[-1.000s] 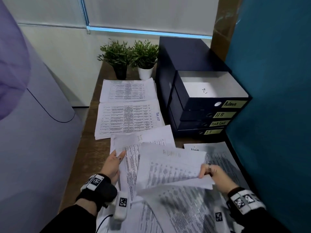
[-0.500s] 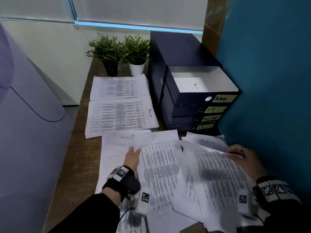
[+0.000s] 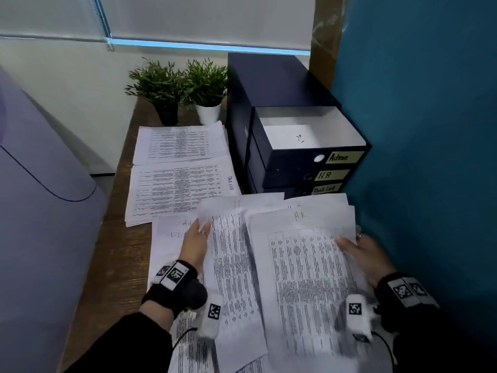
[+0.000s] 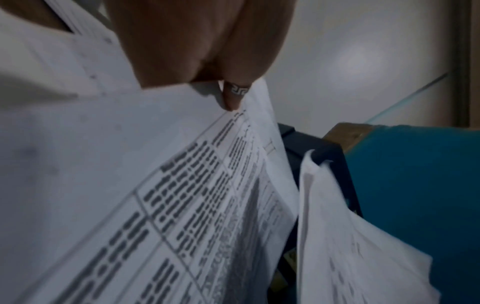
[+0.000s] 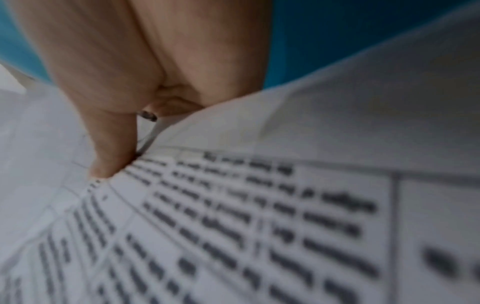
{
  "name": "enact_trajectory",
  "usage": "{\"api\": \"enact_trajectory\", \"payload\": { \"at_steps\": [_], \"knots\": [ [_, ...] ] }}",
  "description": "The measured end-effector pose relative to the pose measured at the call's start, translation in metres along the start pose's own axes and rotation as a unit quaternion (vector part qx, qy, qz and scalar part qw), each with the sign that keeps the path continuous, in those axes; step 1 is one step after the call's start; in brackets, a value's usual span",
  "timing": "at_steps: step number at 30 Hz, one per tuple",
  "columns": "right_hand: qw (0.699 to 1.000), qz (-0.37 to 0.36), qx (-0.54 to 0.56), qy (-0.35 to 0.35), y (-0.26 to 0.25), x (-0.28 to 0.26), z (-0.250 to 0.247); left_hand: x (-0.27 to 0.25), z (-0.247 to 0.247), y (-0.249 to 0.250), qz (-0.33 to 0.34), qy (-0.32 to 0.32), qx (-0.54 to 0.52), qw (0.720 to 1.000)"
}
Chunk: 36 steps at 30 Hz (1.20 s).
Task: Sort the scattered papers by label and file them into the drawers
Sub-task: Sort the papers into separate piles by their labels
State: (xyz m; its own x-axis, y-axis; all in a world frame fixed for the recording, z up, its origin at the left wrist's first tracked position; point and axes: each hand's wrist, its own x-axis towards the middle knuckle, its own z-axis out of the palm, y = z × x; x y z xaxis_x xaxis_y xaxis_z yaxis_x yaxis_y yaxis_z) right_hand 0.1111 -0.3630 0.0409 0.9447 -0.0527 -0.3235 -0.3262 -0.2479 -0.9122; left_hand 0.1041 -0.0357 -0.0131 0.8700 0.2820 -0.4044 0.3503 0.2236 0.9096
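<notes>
Both hands grip paper: our left hand (image 3: 195, 244) pinches the IT sheet (image 3: 231, 265), our right hand (image 3: 363, 254) has just lifted the HR sheet (image 3: 304, 265) into view. HR drawer (image 3: 290, 176), twelve o'clock, looks next.

Two potted plants (image 3: 161, 90); two hands (image 3: 195, 244); three visible labelled drawers (image 3: 309, 154); two tidy paper stacks (image 3: 180, 142).

The head view looks forward and down over the table (image 3: 113, 254) from above. Each wrist view sits very close beneath its palm, facing along the fingers (image 4: 231, 98) at printed papers (image 5: 259, 216). All three views share those papers (image 3: 309, 265) and the teal wall (image 4: 415, 185).
</notes>
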Motion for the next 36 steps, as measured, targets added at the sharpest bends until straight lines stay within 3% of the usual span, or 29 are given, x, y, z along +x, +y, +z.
{"api": "enact_trajectory", "payload": {
  "at_steps": [3, 6, 11, 15, 17, 20, 22, 24, 25, 27, 29, 36],
  "knots": [
    [0.995, 0.015, 0.091, -0.048, 0.000, -0.013, 0.022, -0.006, -0.016, 0.020, 0.021, -0.022, -0.022, 0.999],
    [0.989, -0.007, 0.109, -0.104, -0.006, -0.014, 0.045, -0.016, -0.031, 0.042, 0.018, -0.048, -0.043, 0.998],
    [0.981, -0.066, 0.043, -0.178, -0.037, -0.015, 0.087, -0.030, -0.040, 0.070, 0.051, -0.073, -0.083, 0.993],
    [0.984, -0.092, 0.071, -0.139, -0.052, -0.009, 0.073, -0.031, -0.040, 0.079, 0.035, -0.098, -0.111, 0.988],
    [0.989, -0.077, 0.058, -0.109, -0.045, -0.002, 0.050, -0.028, -0.048, 0.074, 0.008, -0.084, -0.071, 0.994],
    [0.997, -0.039, -0.055, -0.034, -0.014, 0.010, 0.016, -0.017, -0.065, 0.047, -0.025, -0.003, 0.049, 0.998],
    [0.991, 0.002, -0.132, 0.000, 0.017, 0.021, -0.003, -0.011, -0.075, 0.021, -0.050, 0.063, 0.157, 0.984],
    [0.977, 0.055, -0.201, 0.036, 0.048, 0.029, -0.014, -0.008, -0.084, -0.006, -0.078, 0.060, 0.287, 0.953],
    [0.964, 0.071, -0.250, 0.061, 0.060, 0.033, -0.016, -0.010, -0.087, -0.017, -0.089, 0.047, 0.374, 0.922],
    [0.933, 0.065, -0.334, 0.120, 0.073, 0.035, -0.013, -0.018, -0.086, -0.031, -0.081, 0.030, 0.507, 0.858],
    [0.917, 0.044, -0.364, 0.159, 0.067, 0.030, -0.005, -0.025, -0.082, -0.038, -0.064, 0.040, 0.561, 0.824],
    [0.952, -0.037, -0.265, 0.148, 0.020, 0.012, 0.009, -0.020, -0.087, -0.042, -0.061, 0.048, 0.448, 0.891]
  ]
}}
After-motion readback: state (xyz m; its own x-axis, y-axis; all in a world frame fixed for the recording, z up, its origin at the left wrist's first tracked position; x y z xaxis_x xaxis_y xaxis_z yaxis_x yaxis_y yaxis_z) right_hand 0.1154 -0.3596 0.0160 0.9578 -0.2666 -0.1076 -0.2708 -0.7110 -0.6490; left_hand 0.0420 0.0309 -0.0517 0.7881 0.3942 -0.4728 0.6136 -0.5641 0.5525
